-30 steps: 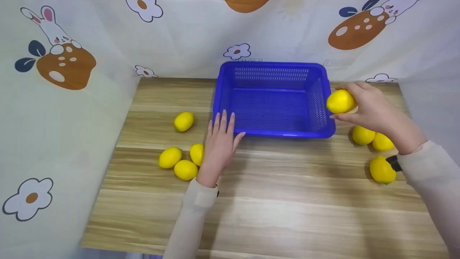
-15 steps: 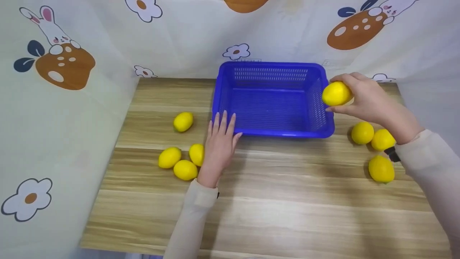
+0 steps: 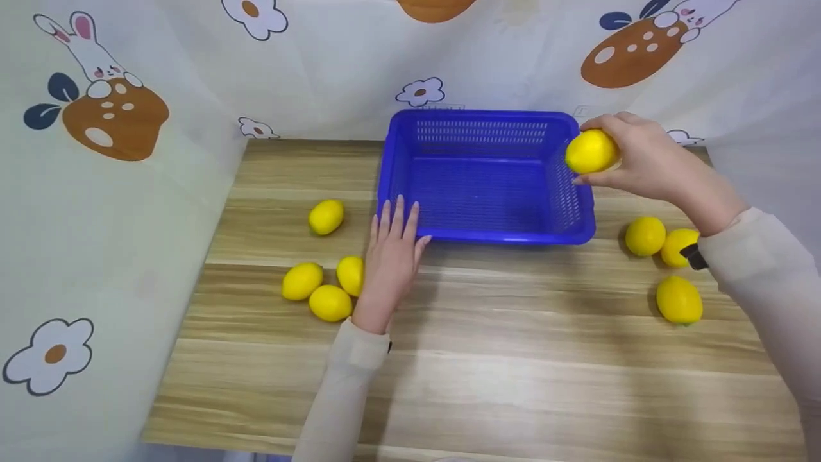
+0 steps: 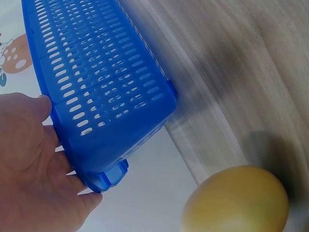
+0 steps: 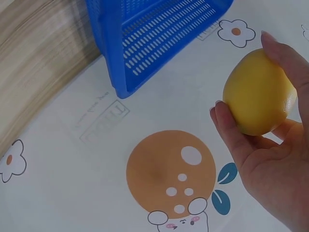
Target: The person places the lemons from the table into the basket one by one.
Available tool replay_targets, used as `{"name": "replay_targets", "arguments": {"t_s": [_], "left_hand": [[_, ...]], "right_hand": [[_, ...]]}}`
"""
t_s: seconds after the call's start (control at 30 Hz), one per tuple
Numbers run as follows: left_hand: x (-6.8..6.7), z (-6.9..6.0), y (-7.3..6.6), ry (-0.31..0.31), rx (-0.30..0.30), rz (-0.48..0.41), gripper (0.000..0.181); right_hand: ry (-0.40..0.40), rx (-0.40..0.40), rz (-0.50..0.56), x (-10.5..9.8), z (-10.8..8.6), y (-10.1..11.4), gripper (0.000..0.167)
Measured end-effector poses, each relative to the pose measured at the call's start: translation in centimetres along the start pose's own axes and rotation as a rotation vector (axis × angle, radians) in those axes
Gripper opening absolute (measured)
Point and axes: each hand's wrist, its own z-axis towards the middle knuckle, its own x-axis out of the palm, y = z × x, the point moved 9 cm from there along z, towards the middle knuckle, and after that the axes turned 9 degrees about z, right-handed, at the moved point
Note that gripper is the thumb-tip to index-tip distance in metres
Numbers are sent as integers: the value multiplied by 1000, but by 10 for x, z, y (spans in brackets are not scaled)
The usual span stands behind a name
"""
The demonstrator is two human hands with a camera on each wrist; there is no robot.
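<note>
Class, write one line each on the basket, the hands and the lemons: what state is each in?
Blue basket: upright on the table, no lemon visible inside.
Left hand: fingers straight, touching the basket's near left corner.
Right hand: fingers curled round the held lemon.
Held lemon: off the table, near the basket's right rim.
Four left lemons: resting on the table, one partly hidden.
Three right lemons: resting on the table, one partly hidden.

- The left hand lay near the frame's centre, fingers straight (thumb aside).
- At upper right, the right hand gripped with curled fingers.
</note>
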Motion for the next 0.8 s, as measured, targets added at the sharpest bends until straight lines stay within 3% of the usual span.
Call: {"name": "replay_targets", "arguments": {"t_s": [0.8], "left_hand": [[1, 2, 1, 0, -6, 20, 62]], "right_hand": [[38, -47, -47, 5, 26, 9, 70]]}}
